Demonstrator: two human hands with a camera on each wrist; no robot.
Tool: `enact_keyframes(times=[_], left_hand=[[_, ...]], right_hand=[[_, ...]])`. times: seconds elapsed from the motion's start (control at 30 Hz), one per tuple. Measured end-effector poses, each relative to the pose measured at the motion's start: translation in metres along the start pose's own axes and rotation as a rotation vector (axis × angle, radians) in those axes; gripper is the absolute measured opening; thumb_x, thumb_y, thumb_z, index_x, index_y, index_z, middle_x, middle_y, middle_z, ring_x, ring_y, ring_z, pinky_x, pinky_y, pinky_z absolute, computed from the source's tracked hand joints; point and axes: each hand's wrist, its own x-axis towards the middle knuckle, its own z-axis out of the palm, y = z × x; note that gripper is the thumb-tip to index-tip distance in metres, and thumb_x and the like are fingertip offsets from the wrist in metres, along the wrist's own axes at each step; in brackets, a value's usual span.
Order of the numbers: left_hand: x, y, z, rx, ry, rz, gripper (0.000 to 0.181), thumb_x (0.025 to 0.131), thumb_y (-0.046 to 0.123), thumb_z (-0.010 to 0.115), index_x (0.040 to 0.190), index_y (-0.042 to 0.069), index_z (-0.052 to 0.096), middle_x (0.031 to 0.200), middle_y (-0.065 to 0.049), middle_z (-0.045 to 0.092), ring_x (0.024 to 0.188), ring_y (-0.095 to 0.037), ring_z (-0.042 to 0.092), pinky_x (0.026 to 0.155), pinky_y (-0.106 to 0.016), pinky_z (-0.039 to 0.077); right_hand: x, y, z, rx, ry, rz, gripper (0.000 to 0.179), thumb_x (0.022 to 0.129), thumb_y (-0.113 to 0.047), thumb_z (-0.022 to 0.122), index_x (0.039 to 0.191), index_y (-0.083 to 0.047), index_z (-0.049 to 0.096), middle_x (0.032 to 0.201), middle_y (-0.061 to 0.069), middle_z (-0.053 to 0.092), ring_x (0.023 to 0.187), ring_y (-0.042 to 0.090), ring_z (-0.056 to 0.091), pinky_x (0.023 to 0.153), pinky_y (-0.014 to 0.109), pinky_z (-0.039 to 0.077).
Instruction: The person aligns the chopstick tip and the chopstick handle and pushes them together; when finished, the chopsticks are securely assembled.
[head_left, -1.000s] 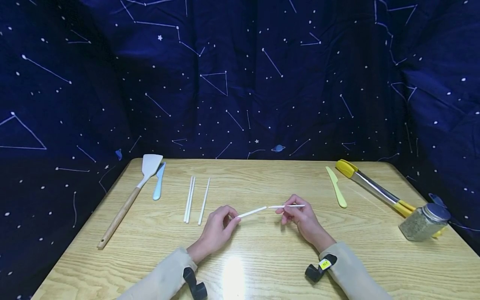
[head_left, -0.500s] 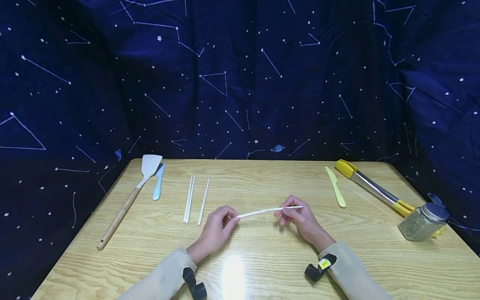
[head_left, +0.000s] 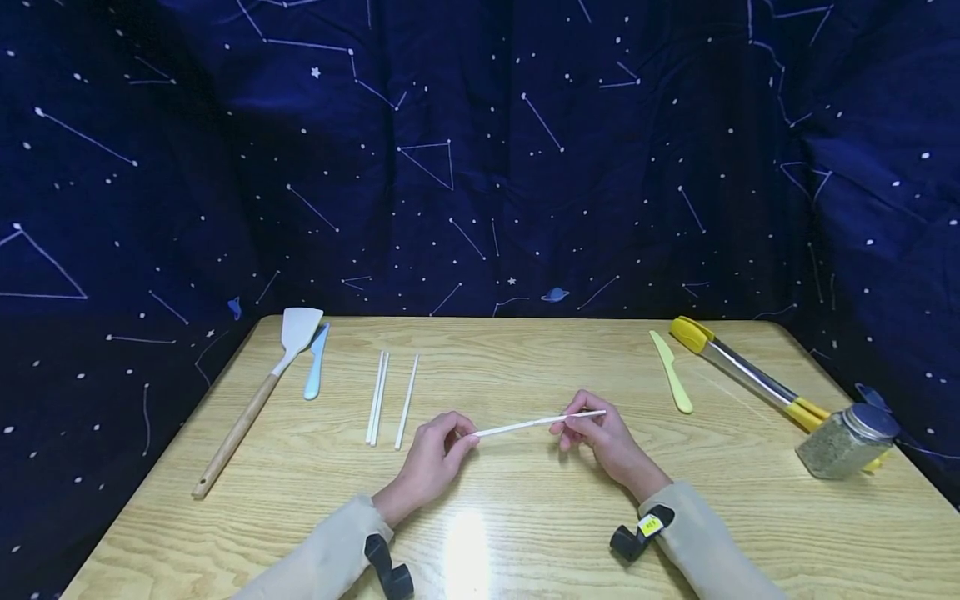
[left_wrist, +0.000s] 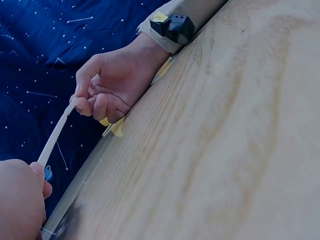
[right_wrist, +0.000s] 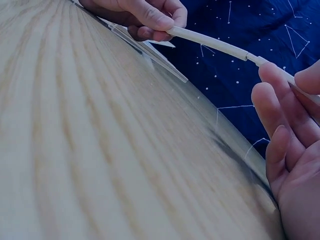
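Note:
My left hand (head_left: 435, 458) pinches a white straw (head_left: 502, 429) between thumb and fingertips. My right hand (head_left: 603, 437) pinches a second white straw (head_left: 596, 412) between thumb and forefinger, its other fingers loosely bent. The two straws meet end to end between the hands, forming one slightly bent line just above the table. At the joint, a narrower end sits at the mouth of the left straw (right_wrist: 215, 45) in the right wrist view. From the left wrist side the joined straws (left_wrist: 55, 137) run between both hands.
Several more white straws (head_left: 407, 402) lie left of the hands on the wooden table (head_left: 525, 525). Further left are a spatula (head_left: 251, 417) and a blue knife (head_left: 316, 367). At right lie a yellow-green knife (head_left: 672, 375), tongs (head_left: 742, 375) and a jar (head_left: 847, 443).
A second ago a small gap showed between the two straws' ends. The ends have since come together, the right straw tilting slightly into line. Both hands have barely moved.

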Motion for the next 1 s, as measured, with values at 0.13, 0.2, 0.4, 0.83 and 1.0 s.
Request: enact_keyframes(times=[0.13,0.2,0.4,0.83,1.0], left_hand=[[-0.0003,0.0011,-0.0007,-0.016,-0.008,0.008,0.006,0.086,0.007,0.069,0.085,0.009,0.064,0.071,0.005,0.055,0.06,-0.001,0.041,0.053,-0.018,0.037],[-0.0002,0.0016,-0.0012,-0.024,-0.013,0.015,0.006,0.086,0.008,0.07,0.085,0.009,0.064,0.071,0.005,0.056,0.06,-0.001,0.041,0.053,-0.018,0.038],[-0.0003,0.0009,-0.0014,-0.034,-0.022,0.022,0.006,0.086,0.008,0.07,0.085,0.008,0.064,0.07,0.003,0.057,0.059,-0.001,0.041,0.051,-0.018,0.038],[-0.0024,0.0045,0.0,-0.103,-0.047,0.056,0.007,0.083,0.005,0.072,0.083,0.006,0.065,0.07,0.0,0.061,0.059,0.0,0.044,0.05,-0.018,0.04],[-0.0026,0.0056,0.0008,-0.147,-0.053,0.021,0.007,0.082,0.006,0.073,0.082,0.005,0.066,0.068,-0.001,0.061,0.058,-0.001,0.043,0.05,-0.018,0.038]], right_hand=[[0.0004,-0.001,0.0001,-0.02,-0.006,-0.003,0.018,0.093,0.005,0.044,0.087,-0.009,0.053,0.081,-0.002,0.072,0.062,0.006,0.063,0.059,0.023,0.049],[0.0007,-0.0014,-0.0002,-0.034,-0.011,-0.009,0.014,0.092,0.005,0.045,0.086,-0.004,0.052,0.08,-0.002,0.072,0.062,0.006,0.063,0.058,0.024,0.048],[0.0011,-0.0022,-0.0001,-0.055,-0.02,-0.005,0.007,0.093,0.005,0.045,0.086,0.007,0.046,0.08,-0.004,0.073,0.062,0.007,0.064,0.059,0.025,0.049],[0.0,-0.008,0.0042,0.027,-0.058,-0.003,0.021,0.093,0.006,0.041,0.087,-0.009,0.054,0.081,-0.002,0.072,0.065,0.007,0.065,0.062,0.025,0.054],[0.0006,-0.0101,0.004,0.039,-0.068,0.022,0.024,0.093,0.007,0.039,0.087,-0.011,0.055,0.081,-0.002,0.071,0.067,0.007,0.066,0.066,0.025,0.054]])
